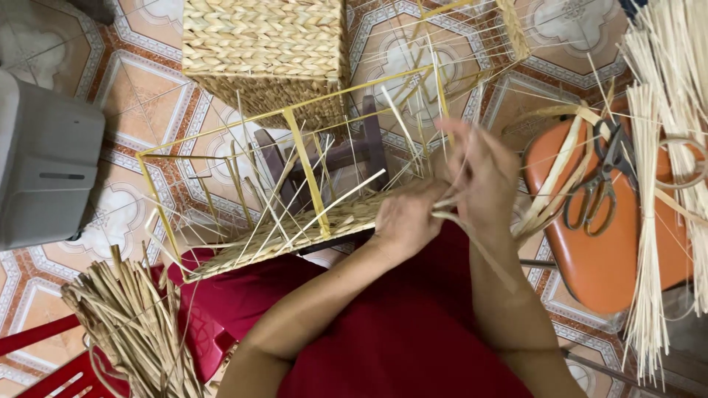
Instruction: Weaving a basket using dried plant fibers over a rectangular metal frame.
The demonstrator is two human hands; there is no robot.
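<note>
While the yellow wire frame (295,147) lies tilted across the middle of the frame, resting over red-clad knees, both hands are seen bunched together at its right end, just right of centre. The left hand (404,220) is curled closed against the woven band (295,234) that runs along the frame's lower edge, and pale straw strands (346,193) are pinched in its fingers. The right hand (483,171) is held just above and to the right, its fingers half closed around more of the same strands, which fan out upward past its knuckles; how tightly they are gripped cannot be told. The two hands are touching, or all but touching, at the fingertips.

Through the bars of the frame a dark wooden stool (332,156) is glimpsed on the patterned tile floor (140,81). At the top centre, a finished woven basket (264,46) is seen, standing just beyond the frame. Over on the right, an orange seat (605,258) is spotted with a pair of scissors (599,177) laid on it, and long pale reeds (653,221) are draped down the right edge. In the lower left, a bundle of dried fibre (129,324) is stacked on a red plastic stool (206,335), and a grey box (44,155) is parked at the left edge.
</note>
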